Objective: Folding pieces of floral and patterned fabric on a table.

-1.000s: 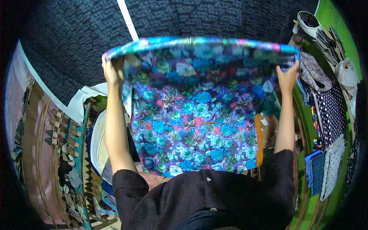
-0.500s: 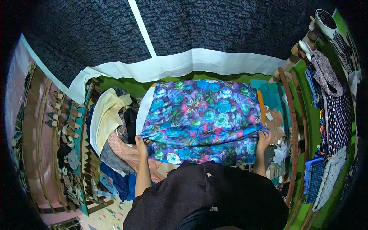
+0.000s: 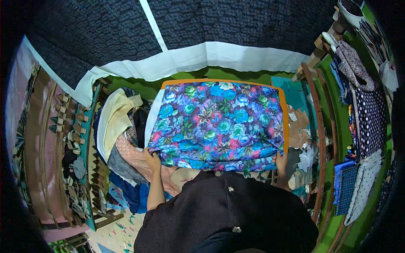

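Observation:
A floral cloth point(image 3: 219, 122) in blue, purple and green lies spread flat over an orange-edged surface point(image 3: 285, 114) in front of me. My left hand point(image 3: 152, 159) grips its near left corner. My right hand point(image 3: 280, 160) grips its near right corner. Both forearms come up from my dark garment at the bottom of the view.
A heap of folded cloths point(image 3: 122, 139) in cream, pink, grey and blue lies to the left. Fabric scraps point(image 3: 301, 139) lie to the right. Dotted and checked cloths point(image 3: 371, 122) hang at far right. A dark patterned cloth with a white border point(image 3: 202, 55) spans the back.
The floral cloth, held up high and spread a second ago, has come down and now lies flat on the surface, my hands still at its near corners.

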Action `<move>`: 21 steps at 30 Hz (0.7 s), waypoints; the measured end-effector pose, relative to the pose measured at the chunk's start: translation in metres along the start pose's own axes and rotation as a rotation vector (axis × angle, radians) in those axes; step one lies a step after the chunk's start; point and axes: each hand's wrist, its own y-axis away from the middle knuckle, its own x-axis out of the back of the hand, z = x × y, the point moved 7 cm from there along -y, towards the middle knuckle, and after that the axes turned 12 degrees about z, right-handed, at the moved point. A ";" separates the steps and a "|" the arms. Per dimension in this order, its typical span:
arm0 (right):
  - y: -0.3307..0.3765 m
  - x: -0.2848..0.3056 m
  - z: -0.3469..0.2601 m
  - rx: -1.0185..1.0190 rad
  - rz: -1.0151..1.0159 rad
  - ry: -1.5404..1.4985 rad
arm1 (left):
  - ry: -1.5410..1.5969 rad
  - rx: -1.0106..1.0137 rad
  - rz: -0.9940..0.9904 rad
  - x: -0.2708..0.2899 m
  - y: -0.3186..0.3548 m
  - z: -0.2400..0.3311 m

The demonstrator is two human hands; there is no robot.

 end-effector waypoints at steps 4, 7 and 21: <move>-0.003 -0.010 0.026 -0.049 -0.032 0.031 | -0.044 0.015 -0.070 -0.002 0.004 -0.001; 0.008 -0.011 0.014 0.311 -0.018 0.344 | -0.063 -0.009 -0.160 -0.005 0.014 0.010; 0.050 -0.100 -0.029 0.580 0.071 0.934 | -0.548 -0.201 -0.312 -0.090 0.031 0.026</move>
